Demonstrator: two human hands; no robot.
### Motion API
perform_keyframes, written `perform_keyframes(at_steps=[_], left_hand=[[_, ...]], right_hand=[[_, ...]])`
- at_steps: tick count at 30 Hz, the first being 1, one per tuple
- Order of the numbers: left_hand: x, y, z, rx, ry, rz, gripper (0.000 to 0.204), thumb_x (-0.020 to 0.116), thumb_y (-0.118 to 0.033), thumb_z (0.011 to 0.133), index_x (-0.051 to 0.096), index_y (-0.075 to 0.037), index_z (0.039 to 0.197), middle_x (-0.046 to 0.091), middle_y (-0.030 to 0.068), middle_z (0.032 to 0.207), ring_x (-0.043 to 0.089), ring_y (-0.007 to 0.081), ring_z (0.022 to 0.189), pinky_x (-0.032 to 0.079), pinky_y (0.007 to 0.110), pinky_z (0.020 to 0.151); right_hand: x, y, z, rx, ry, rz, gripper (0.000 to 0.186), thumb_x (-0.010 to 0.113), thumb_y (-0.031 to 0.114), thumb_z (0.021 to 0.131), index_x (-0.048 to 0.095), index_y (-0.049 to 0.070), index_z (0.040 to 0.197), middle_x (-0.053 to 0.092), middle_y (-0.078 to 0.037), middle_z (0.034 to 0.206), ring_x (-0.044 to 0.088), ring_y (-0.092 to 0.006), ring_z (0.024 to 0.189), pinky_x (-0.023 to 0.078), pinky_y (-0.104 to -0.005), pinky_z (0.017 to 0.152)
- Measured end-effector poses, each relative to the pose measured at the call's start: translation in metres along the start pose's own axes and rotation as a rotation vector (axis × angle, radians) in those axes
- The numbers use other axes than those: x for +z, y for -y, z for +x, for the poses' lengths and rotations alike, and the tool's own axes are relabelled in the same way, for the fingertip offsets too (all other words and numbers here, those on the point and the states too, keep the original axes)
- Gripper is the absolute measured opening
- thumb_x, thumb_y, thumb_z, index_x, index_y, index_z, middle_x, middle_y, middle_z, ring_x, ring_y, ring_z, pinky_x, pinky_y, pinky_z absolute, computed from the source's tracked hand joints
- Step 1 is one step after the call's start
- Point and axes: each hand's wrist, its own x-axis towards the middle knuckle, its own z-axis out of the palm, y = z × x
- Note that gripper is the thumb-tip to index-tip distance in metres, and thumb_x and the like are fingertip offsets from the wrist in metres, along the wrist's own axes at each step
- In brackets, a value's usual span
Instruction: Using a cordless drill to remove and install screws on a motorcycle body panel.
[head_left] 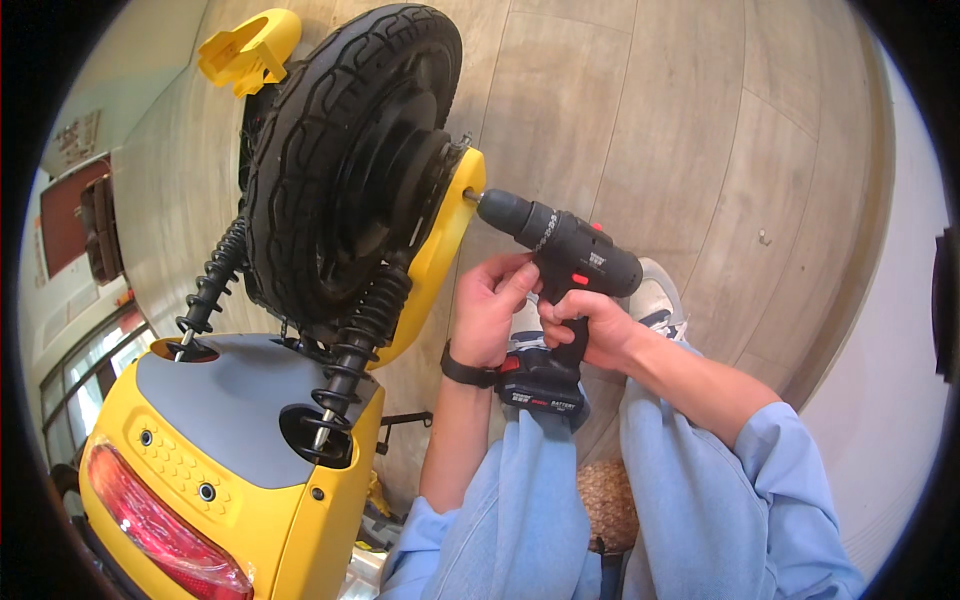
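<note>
A black cordless drill (585, 255) points up and left. My right hand (595, 325) is wrapped round its handle. On the drill's other side, my left hand (495, 300) has its fingers curled and pressed against the drill near the trigger; some fingers are hidden. The bit (470, 195) reaches a hole at the end of a yellow arm (440, 255) beside the wheel; how deep it sits is hidden. That wheel (340, 150), with a black tyre, belongs to a yellow scooter (270, 515) lying tipped over, its wheel raised toward the far side.
Two black spring shock absorbers (360, 325) flank the wheel. A loose-looking yellow plastic cover (250, 45) is at the far left. A small metal piece (764, 237) lies on the wood-look floor (690, 120). My shoe (655, 290) is beside the drill, and a woven seat (607, 500) shows between my legs.
</note>
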Motion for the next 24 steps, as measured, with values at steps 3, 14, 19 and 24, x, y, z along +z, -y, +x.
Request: perform_keyframes(at_steps=[3, 14, 19, 24], left_hand=[[0.007, -0.006, -0.001, 0.005, -0.003, -0.017, 0.020, 0.066, -0.013, 0.091, 0.065, 0.000, 0.107, 0.064, 0.0009, 0.088, 0.055, 0.0060, 0.075, 0.041, 0.020, 0.062], [0.018, -0.021, 0.002, -0.045, 0.045, 0.232, 0.029, 0.073, -0.015, 0.083, 0.064, 0.003, 0.104, 0.065, 0.0033, 0.087, 0.057, 0.0072, 0.072, 0.044, 0.021, 0.062], [0.031, -0.026, 0.007, 0.052, 0.072, 0.467, 0.032, 0.075, -0.013, 0.079, 0.064, 0.005, 0.103, 0.067, 0.0044, 0.087, 0.061, 0.0086, 0.074, 0.050, 0.023, 0.067], [0.031, -0.018, 0.004, 0.120, 0.008, 0.503, 0.023, 0.072, -0.014, 0.083, 0.066, 0.004, 0.096, 0.065, 0.0012, 0.083, 0.058, 0.0061, 0.072, 0.048, 0.022, 0.064]], right_hand=[[-0.006, -0.003, 0.001, -0.021, 0.067, -0.004, 0.019, 0.057, 0.011, 0.078, 0.057, 0.008, 0.096, 0.054, 0.001, 0.073, 0.047, -0.0095, 0.056, 0.041, -0.0281, 0.062], [-0.004, -0.004, 0.003, 0.009, 0.009, 0.084, 0.005, 0.059, 0.012, 0.079, 0.056, 0.010, 0.082, 0.053, 0.001, 0.071, 0.048, -0.0100, 0.057, 0.040, -0.0273, 0.060], [-0.001, -0.003, 0.001, -0.013, -0.041, 0.007, 0.005, 0.060, 0.010, 0.078, 0.056, 0.010, 0.081, 0.053, 0.000, 0.070, 0.049, -0.0107, 0.057, 0.040, -0.0264, 0.059], [-0.006, -0.003, 0.005, -0.005, -0.072, 0.000, 0.005, 0.061, 0.010, 0.078, 0.056, 0.009, 0.079, 0.052, 0.000, 0.068, 0.048, -0.0108, 0.056, 0.040, -0.0262, 0.059]])
